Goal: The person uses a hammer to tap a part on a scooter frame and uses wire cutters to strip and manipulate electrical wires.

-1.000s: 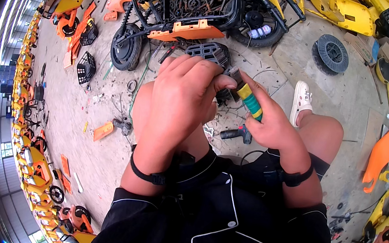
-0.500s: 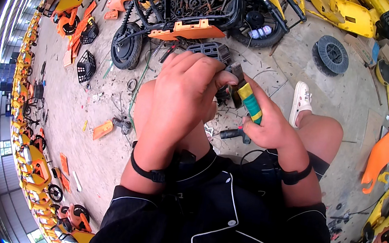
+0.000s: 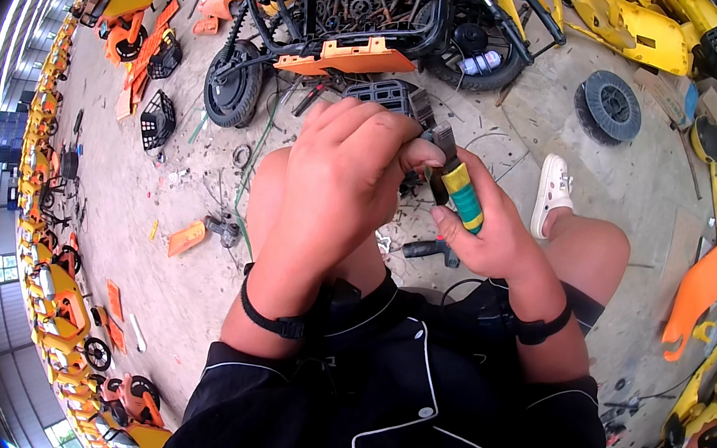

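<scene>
My right hand (image 3: 497, 230) is closed round the yellow-and-green handle of a pair of pliers (image 3: 464, 198). The metal jaws point up and away, close to my left thumb. My left hand (image 3: 344, 162) is closed, fingers curled under, beside the jaws. Whatever it grips is mostly hidden behind the knuckles; only a grey metal end shows past the thumb. Just beyond that hand is a black ribbed part (image 3: 383, 92); I cannot tell whether the hand touches it.
Ahead lies a black scooter frame (image 3: 437, 24) with wheels and rusty bolts heaped in it. A grey spool (image 3: 609, 106) stands at the right. A power tool (image 3: 430, 250) lies between my legs, an orange panel (image 3: 187, 238) to the left. Yellow scooters (image 3: 59, 301) line the left side.
The pliers and my right hand have shifted very slightly right and nearer to me. My left hand has stayed almost in place, still closed.
</scene>
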{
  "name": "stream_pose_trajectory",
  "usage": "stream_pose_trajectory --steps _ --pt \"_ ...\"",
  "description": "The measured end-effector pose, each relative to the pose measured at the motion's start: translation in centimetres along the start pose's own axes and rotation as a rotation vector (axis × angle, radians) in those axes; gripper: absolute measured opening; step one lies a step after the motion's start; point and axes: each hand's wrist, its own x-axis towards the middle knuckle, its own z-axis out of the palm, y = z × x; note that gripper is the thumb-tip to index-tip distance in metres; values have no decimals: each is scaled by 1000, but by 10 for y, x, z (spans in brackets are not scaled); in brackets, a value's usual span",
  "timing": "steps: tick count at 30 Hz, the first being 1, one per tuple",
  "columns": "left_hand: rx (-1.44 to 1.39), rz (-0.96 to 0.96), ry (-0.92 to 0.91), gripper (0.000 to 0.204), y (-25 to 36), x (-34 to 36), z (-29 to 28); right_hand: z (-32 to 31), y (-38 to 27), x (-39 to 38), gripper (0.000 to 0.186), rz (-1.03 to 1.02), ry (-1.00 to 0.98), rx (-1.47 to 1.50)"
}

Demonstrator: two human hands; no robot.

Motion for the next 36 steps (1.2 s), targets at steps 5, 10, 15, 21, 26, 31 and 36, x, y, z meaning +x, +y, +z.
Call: stream_pose_trajectory --steps 5,10,15,21,26,31,36 --pt "-18 4 24 14 1 0 -1 5 7 3 55 -62 44 24" --pt "-11 -10 8 14 -1 -1 -2 5 10 4 52 -109 56 -71" --pt "14 -6 -8 13 -4 0 -3 6 5 4 54 -47 24 -27" --pt "11 -4 -11 13 -5 -1 0 5 9 6 57 28 -48 82" --pt "23 -12 -28 15 -6 0 0 9 13 7 55 140 -91 261" --pt "23 -16 49 18 0 -3 -5 16 -1 3 48 33 23 74" --pt "2 -33 49 18 2 -5 -4 16 3 3 37 -107 116 -8"
